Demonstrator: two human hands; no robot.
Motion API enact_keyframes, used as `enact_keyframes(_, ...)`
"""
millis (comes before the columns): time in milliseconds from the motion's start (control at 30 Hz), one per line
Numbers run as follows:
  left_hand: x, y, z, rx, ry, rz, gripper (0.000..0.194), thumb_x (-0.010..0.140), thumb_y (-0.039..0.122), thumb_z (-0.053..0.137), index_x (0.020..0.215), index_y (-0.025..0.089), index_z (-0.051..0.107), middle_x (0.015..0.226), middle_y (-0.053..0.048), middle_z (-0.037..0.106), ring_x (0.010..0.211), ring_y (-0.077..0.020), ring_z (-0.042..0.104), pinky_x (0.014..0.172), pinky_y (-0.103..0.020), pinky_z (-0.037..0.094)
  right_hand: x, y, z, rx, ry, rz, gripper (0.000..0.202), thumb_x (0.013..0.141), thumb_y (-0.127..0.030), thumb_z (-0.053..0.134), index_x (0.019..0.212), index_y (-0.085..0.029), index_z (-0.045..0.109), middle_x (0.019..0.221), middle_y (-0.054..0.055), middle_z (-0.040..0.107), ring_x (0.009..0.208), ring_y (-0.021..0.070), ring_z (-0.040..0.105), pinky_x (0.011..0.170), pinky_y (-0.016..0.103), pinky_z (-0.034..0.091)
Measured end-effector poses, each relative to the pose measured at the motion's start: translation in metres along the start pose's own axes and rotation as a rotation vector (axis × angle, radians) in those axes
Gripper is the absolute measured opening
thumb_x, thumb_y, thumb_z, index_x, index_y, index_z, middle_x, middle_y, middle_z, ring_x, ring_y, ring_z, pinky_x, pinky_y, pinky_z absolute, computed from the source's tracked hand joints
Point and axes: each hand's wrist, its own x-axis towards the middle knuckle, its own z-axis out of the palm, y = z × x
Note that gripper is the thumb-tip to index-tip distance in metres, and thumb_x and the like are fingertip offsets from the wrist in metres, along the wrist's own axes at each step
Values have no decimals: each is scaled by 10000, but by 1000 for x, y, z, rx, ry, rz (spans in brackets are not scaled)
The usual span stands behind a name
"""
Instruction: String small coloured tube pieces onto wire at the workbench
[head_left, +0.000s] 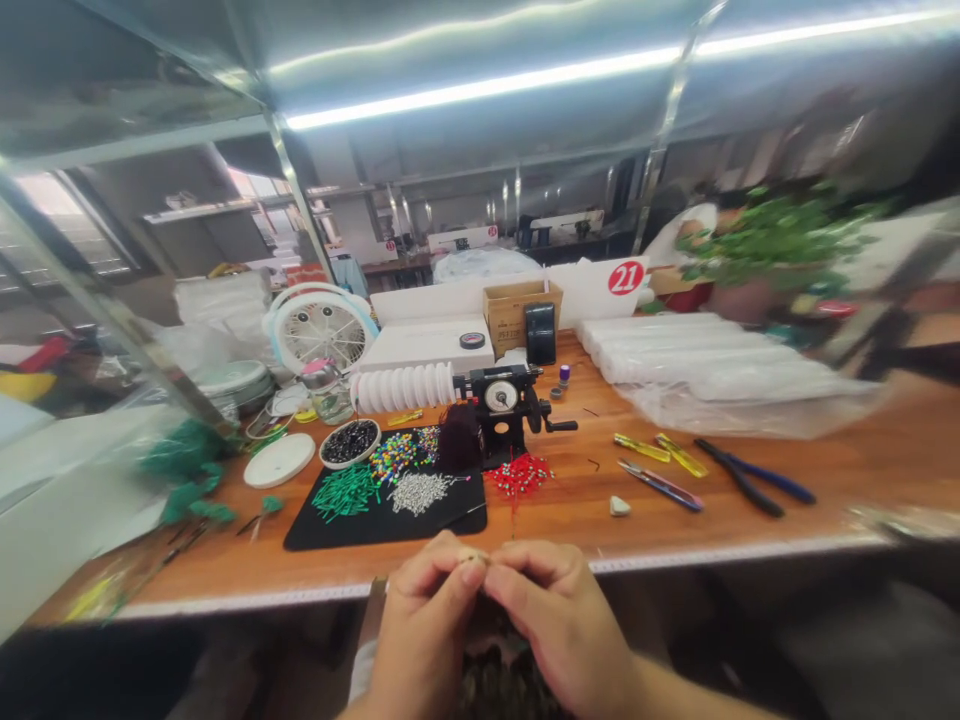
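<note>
My left hand (427,610) and my right hand (559,610) meet at the fingertips just below the table's front edge. Both are pinched closed around something tiny, too small to name. Beyond them lies a black mat (337,530) bearing green tubes (345,490), silvery pieces (421,492), multicoloured beads (394,457) and a white dish of black pieces (350,441). Red pieces with thin strands (517,474) lie right of the mat. Behind them stands a black hand-cranked winder (504,400) with a row of white discs (405,386) on its shaft.
Pliers (750,478), a cutter (660,486), yellow-handled tools (679,455) and a whitish lump (619,506) lie at the right. Wrapped white rolls (705,360) lie behind. A fan (321,330), a round white lid (280,460) and a cardboard box (517,310) are farther back or left.
</note>
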Motion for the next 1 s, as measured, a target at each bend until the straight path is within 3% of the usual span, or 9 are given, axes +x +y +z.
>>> enact_keyframes(167,4,-1,5,-81,17,-69,267,572,366,816,522,159,655,564,25,481,545,-63,443,534,-167,402,1,-2,0,9,23,50,365,705,-460,674,677,-98,652,434,-63,331,408,-1,317,405,146,234)
enact_keyframes(400,11,-8,5,-133,3,-98,247,638,311,782,571,132,627,583,25,466,555,-74,421,545,-193,402,9,3,-4,114,32,141,340,689,-431,691,678,-102,606,420,-77,320,374,-4,262,375,156,160)
enact_keyframes(600,14,-10,7,-230,133,-228,331,541,313,839,620,124,580,604,27,474,567,-73,422,538,-184,390,12,8,-5,195,7,136,301,705,-405,684,761,-118,608,462,-76,346,397,-10,257,390,153,146)
enact_keyframes(700,12,-12,6,-247,141,-269,358,542,317,837,610,132,539,571,39,431,534,-67,393,496,-175,353,12,8,-4,209,4,127,289,713,-394,675,742,-114,612,455,-76,340,401,-11,253,396,154,149)
enact_keyframes(1000,12,-15,7,-222,110,-224,343,568,339,825,646,126,566,605,19,482,565,-77,438,534,-188,392,12,4,-2,245,4,151,295,700,-378,680,649,-119,547,438,-90,287,369,-11,228,376,163,123)
